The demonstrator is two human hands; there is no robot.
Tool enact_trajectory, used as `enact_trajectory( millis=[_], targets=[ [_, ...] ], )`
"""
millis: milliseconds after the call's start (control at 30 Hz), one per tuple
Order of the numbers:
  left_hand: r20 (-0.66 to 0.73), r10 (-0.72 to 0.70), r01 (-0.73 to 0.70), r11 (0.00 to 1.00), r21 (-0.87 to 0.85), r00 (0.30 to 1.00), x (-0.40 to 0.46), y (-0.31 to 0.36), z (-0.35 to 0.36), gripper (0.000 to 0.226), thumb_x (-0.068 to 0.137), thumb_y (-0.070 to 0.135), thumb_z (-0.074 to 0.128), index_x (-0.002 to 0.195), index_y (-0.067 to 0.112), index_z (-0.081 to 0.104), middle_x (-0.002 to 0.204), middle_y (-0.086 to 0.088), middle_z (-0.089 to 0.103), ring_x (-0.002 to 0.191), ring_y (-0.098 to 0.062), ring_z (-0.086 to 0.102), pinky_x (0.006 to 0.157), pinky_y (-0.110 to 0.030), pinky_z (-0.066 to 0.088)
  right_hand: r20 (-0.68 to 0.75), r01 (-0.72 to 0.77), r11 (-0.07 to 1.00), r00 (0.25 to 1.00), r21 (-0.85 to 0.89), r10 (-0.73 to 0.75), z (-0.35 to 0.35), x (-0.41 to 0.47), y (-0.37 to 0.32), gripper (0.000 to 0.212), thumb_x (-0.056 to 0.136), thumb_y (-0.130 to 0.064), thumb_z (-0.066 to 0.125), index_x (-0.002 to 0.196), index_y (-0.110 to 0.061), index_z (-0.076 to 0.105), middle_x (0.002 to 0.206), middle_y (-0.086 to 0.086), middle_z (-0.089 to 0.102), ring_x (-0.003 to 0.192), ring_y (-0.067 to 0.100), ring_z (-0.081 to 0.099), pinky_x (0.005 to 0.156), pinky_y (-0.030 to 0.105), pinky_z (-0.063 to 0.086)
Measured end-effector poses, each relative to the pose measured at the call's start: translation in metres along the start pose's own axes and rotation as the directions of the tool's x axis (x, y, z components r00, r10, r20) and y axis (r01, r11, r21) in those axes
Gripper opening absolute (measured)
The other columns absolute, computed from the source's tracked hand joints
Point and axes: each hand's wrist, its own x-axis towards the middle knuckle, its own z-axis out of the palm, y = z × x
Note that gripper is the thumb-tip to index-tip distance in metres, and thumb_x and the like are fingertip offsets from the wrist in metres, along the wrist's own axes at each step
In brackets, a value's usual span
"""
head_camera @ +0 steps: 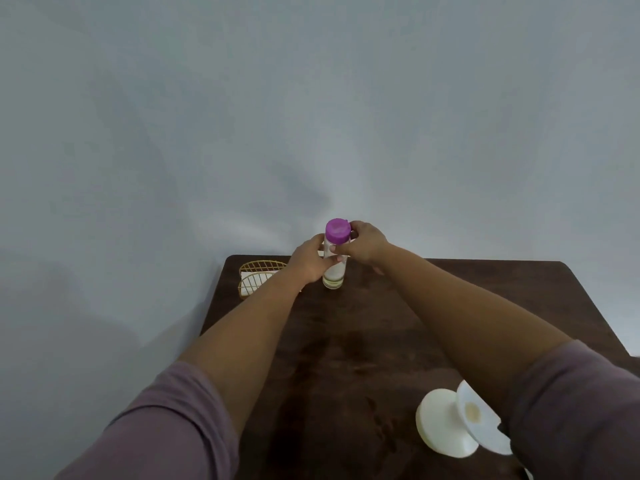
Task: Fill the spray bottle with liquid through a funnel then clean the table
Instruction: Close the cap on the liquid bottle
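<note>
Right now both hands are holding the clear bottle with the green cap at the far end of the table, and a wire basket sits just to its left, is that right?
Almost. The cap is purple, not green, as the head view shows. The rest stands: both hands, left and right, hold the clear bottle at the far end of the table, and the wire basket sits just to its left.

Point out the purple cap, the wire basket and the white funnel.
purple cap (337, 230), head view, on its flat top.
wire basket (258, 279), head view, on its front wire grid.
white funnel (471, 412), head view, inside its wide cone near the hole.
</note>
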Motion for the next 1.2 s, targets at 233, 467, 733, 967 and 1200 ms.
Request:
enact_trajectory(
  millis=[233,467,733,967,1200],
  targets=[
    [-0.017,-0.024,0.024,0.999,-0.029,1.0,0.014,-0.013,0.012,0.059,0.09,0.026,0.068,0.141,0.016,0.041,0.136,-0.009,0.057,0.123,-0.028,0.054,0.092,-0.031,0.043,0.004,-0.004,0.998,1.0,-0.069,0.005,0.01,0.018,0.016,0.06,0.081,-0.029,0.075,0.132,-0.012,0.049,0.126,0.007,0.06,0.112,0.024,0.055,0.088,0.029,0.042],
    [0.009,-0.03,0.03,0.999,-0.013,1.0,0.02,-0.014,0.011,0.057,0.092,0.024,0.066,0.141,0.016,0.039,0.136,-0.009,0.056,0.123,-0.028,0.054,0.093,-0.031,0.043,0.009,0.0,0.988,1.0,-0.155,0.001,0.011,0.028,0.017,0.066,0.078,-0.042,0.076,0.128,-0.011,0.047,0.12,0.009,0.06,0.107,0.024,0.056,0.085,0.029,0.042],
    [0.018,-0.028,0.026,0.994,0.108,0.999,0.018,-0.008,0.007,0.051,0.091,0.025,0.066,0.135,0.013,0.042,0.129,-0.01,0.059,0.113,-0.029,0.058,0.09,-0.033,0.045,0.0,-0.076,0.992,0.997,-0.096,0.076,0.016,0.027,0.02,0.068,0.078,-0.043,0.076,0.127,-0.009,0.044,0.122,0.01,0.058,0.111,0.026,0.056,0.082,0.03,0.043],
    [-0.002,-0.029,0.03,0.995,0.094,1.0,0.013,-0.006,0.003,0.053,0.092,0.021,0.065,0.138,0.013,0.041,0.134,-0.011,0.056,0.117,-0.029,0.057,0.094,-0.034,0.046,-0.006,-0.104,0.994,0.995,-0.023,0.104,0.025,0.025,0.022,0.069,0.081,-0.044,0.072,0.132,-0.011,0.039,0.124,0.011,0.058,0.11,0.026,0.057,0.082,0.031,0.044],
    [-0.028,-0.028,0.03,0.996,0.084,0.999,0.01,-0.001,0.002,0.053,0.091,0.018,0.065,0.138,0.011,0.04,0.132,-0.013,0.057,0.115,-0.029,0.057,0.089,-0.03,0.044,-0.022,-0.075,0.995,0.997,-0.066,0.074,0.033,0.02,0.023,0.078,0.085,-0.05,0.065,0.14,-0.013,0.026,0.127,0.016,0.057,0.112,0.031,0.058,0.091,0.036,0.046]
  ],
)
